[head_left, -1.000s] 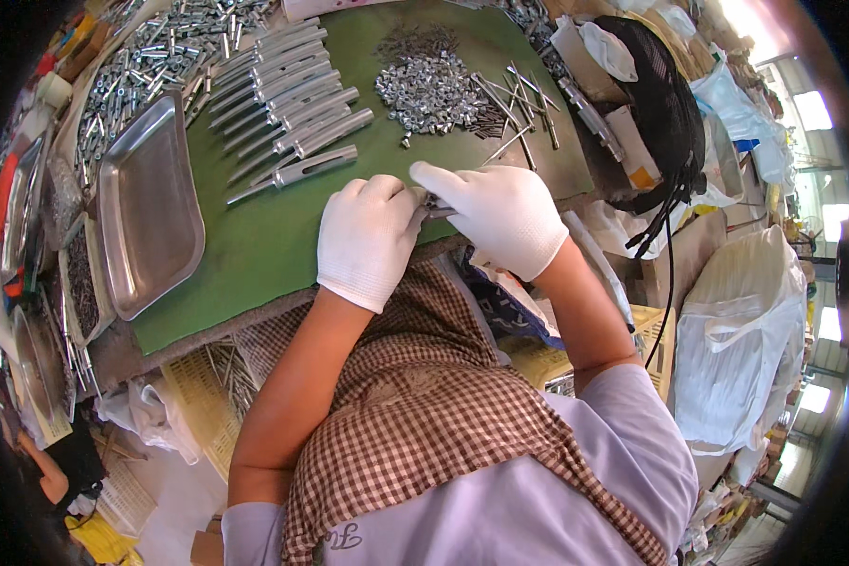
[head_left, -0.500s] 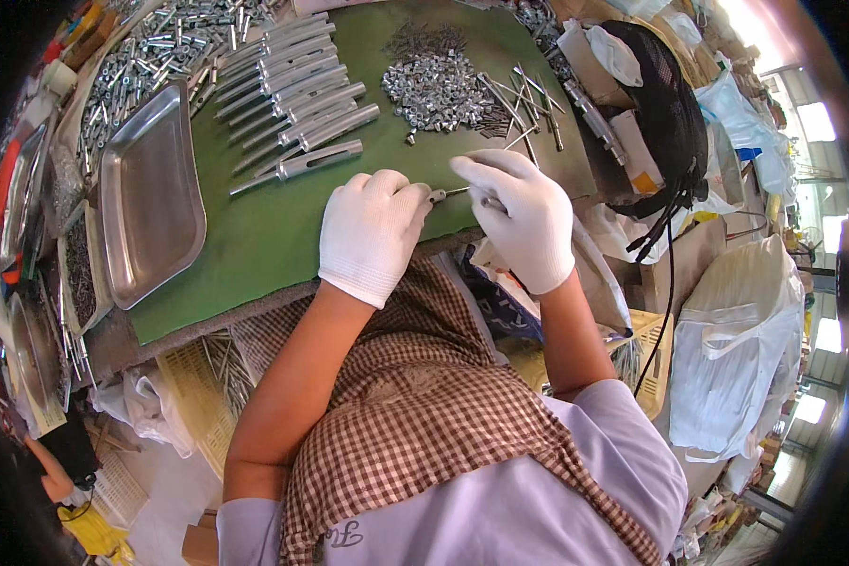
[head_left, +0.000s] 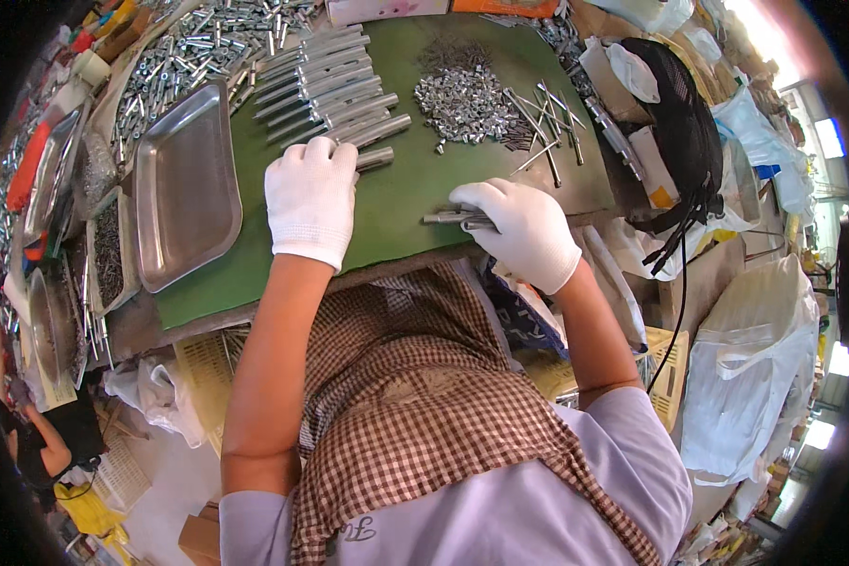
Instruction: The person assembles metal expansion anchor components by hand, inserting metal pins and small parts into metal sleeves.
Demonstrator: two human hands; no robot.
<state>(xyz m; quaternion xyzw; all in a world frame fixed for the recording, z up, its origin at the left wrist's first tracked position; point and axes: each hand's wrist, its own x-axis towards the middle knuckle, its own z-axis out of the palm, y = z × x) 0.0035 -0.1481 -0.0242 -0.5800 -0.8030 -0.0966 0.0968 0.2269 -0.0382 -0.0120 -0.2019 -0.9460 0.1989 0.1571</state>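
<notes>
My left hand (head_left: 313, 201), in a white knit glove, is closed over the nearest slotted metal tube (head_left: 377, 158); the palm hides most of it. That tube lies at the near end of a row of similar silver tubes (head_left: 325, 90) with thinner pointed ends to the left. At the front of the green mat, my gloved right hand (head_left: 525, 229) is closed round a few short grey metal rods (head_left: 453, 218), whose ends stick out to the left. Their other ends are hidden in the glove.
A steel tray (head_left: 187, 189) lies left of the green mat (head_left: 396, 203). Beyond it is a heap of metal sleeves (head_left: 193, 61). Small metal bits (head_left: 467, 104) are piled at the far middle, beside loose long pins (head_left: 547, 123). A black mesh bag (head_left: 674, 123) stands at right.
My left hand has moved left and away from the right hand, onto the nearest tube. My right hand has shifted slightly; grey rods now show in it. The view has shifted a little.
</notes>
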